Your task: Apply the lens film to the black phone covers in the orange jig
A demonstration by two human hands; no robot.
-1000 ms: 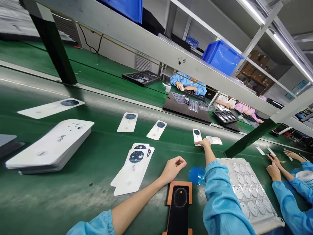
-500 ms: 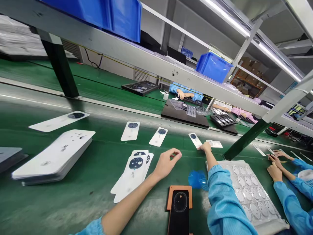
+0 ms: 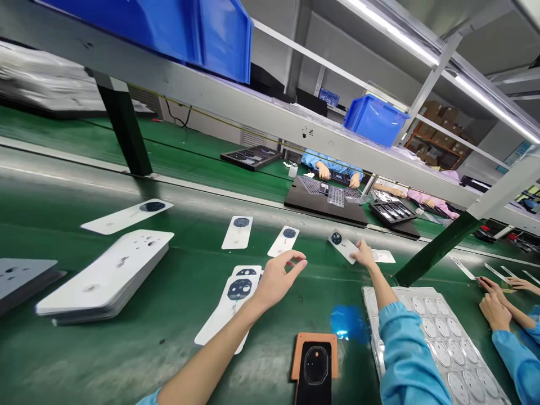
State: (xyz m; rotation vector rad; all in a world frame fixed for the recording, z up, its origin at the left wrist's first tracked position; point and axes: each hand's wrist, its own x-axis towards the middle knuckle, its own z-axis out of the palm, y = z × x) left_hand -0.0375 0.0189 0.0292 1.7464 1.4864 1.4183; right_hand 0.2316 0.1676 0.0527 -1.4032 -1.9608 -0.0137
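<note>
My right hand [image 3: 363,254] pinches a white card [image 3: 342,245], well beyond the orange jig [image 3: 315,363]: grabbed, I reckon, not yet brought near. My left hand [image 3: 276,278] hovers half-open, empty, beyond the jig leftward.

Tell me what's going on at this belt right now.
A person works at a green belt. The right hand holds a white card by its edge, far out on the belt. The left hand hovers open beside a fanned pile of similar cards. An orange-framed fixture lies nearer.
</note>
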